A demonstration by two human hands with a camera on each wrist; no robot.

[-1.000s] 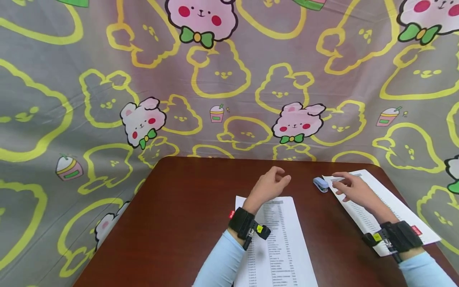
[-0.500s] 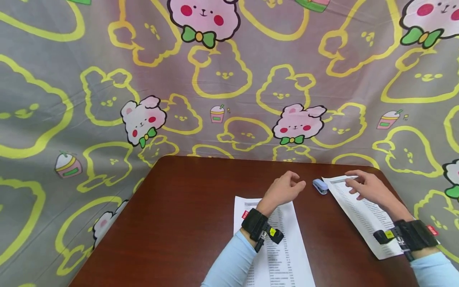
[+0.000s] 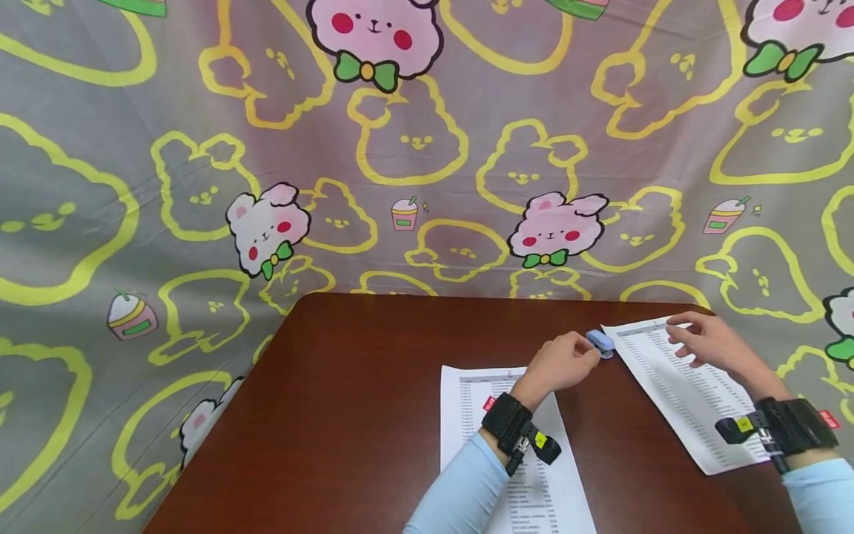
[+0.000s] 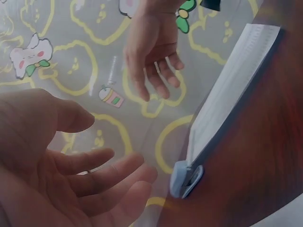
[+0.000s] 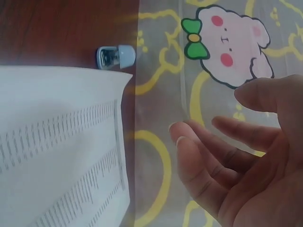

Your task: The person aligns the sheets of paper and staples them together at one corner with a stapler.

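A small light-blue stapler (image 3: 600, 342) lies on the table at the left corner of the right-hand stack of printed paper (image 3: 674, 378). My left hand (image 3: 560, 362) is close to the stapler in the head view, its fingers relaxed and holding nothing. In the left wrist view the stapler (image 4: 184, 179) shows a gap between its arms, apart from the fingers. Over the far end of the right-hand paper hangs my right hand (image 3: 710, 343), loosely bent, with nothing in it. The right wrist view has the stapler (image 5: 116, 56) beyond the paper's corner (image 5: 94, 90).
Another printed sheet (image 3: 460, 415) lies in front, under the left forearm. The dark brown table (image 3: 347, 415) reaches back to a patterned cloth (image 3: 440, 96) hanging behind it. Each wrist wears a black strap with a small camera.
My left hand has moved right, from above the front sheet to beside the stapler. My right hand has drifted right over its paper. The stapler and both papers stay in place.
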